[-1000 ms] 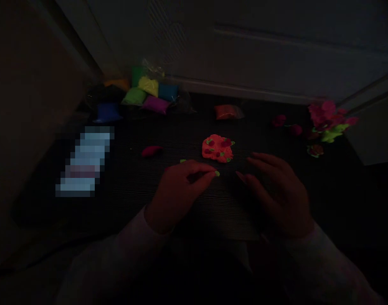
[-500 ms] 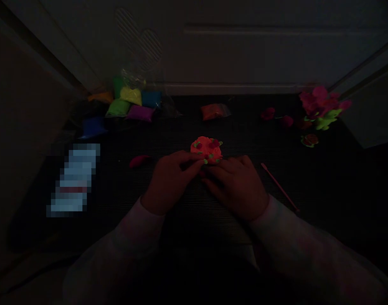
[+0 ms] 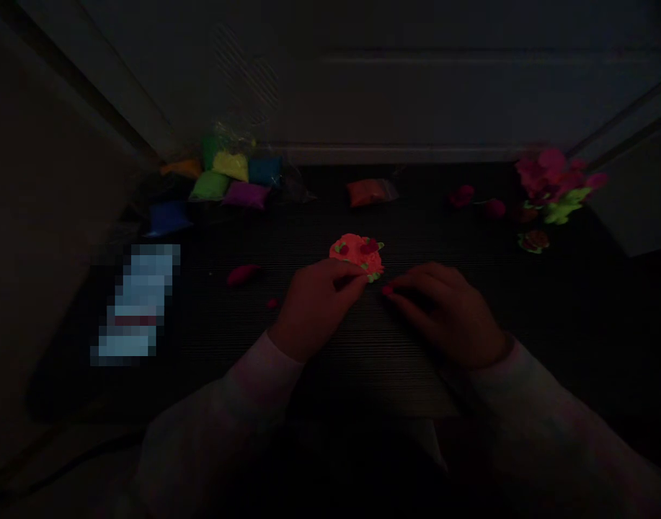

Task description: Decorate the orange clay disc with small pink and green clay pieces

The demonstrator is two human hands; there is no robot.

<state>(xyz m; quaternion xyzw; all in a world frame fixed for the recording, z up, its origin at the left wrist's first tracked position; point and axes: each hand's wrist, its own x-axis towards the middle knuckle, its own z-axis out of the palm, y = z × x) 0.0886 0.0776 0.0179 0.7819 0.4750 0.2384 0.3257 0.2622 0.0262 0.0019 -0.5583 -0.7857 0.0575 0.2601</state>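
Note:
The scene is very dark. A round orange clay piece (image 3: 357, 254) with red and green bits sits on the dark ribbed mat (image 3: 319, 346). My left hand (image 3: 316, 306) touches its near edge with pinched fingertips; what they pinch is too small to name. My right hand (image 3: 449, 313) rests on the mat just right of the piece, fingers curled and pointing left, with a tiny red bit at the fingertips.
Several coloured clay bags (image 3: 230, 180) lie at the back left, an orange bag (image 3: 369, 192) behind the piece. A red clay lump (image 3: 242, 274) lies to the left. Pink and green clay flowers (image 3: 554, 187) stand at the back right. A wall runs behind.
My right hand has drawn back to the right, away from the orange piece. My left hand stays at its near edge. The thin pink stick seen earlier is now hidden.

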